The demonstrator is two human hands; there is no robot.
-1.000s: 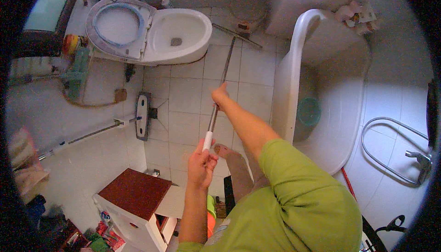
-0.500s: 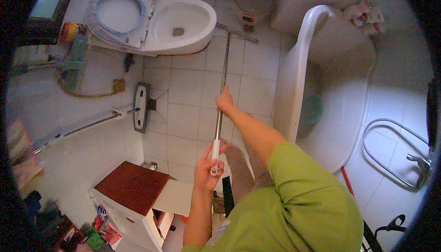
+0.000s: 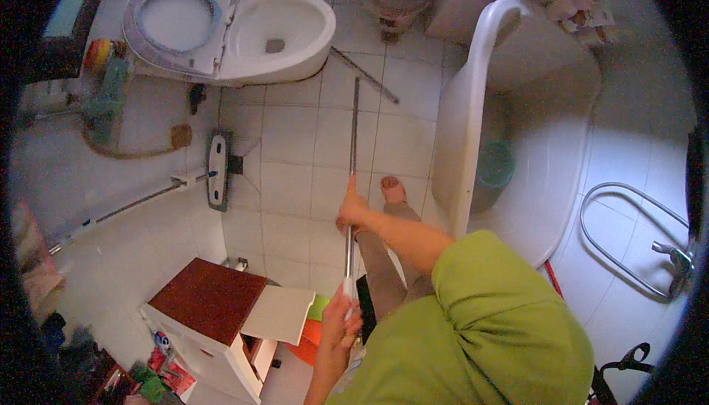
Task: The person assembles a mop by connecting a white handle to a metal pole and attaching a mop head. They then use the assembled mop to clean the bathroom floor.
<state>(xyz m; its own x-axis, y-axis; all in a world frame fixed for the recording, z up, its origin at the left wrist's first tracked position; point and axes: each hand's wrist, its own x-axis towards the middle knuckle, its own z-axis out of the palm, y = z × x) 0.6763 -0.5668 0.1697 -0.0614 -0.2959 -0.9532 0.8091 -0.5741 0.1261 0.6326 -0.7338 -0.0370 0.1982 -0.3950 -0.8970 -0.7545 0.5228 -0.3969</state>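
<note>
Evidently, both hands are closed on one tool, a long-handled squeegee [image 3: 355, 128] that runs almost upright through the middle of the frame. The left hand [image 3: 340, 324], at lower centre, wraps the white grip [image 3: 348, 287] at the near end; the right hand [image 3: 354, 209], near the centre, grips the bare metal pole farther up. Spacing the hands this way probably gives leverage: the rear one seems suited to pushing and pulling, the forward one to steering.

Relative to the hands, the squeegee extends away from both, up the frame to its thin dark crossbar [image 3: 380, 87]. That bar slants across the tiled floor [image 3: 288, 191] at upper centre, one end just beside the white toilet bowl [image 3: 317, 39], the other toward the bathtub [image 3: 459, 150] on the right. The slant perhaps suits the narrow passage between those two. Contact between bar and tiles is hard to confirm.

At centre left, a flat mop head [image 3: 217, 172] stands against the wall, perhaps parked there to leave walking room. A green basin [image 3: 495, 165] sits inside the tub, likely stored out of the way.
</note>
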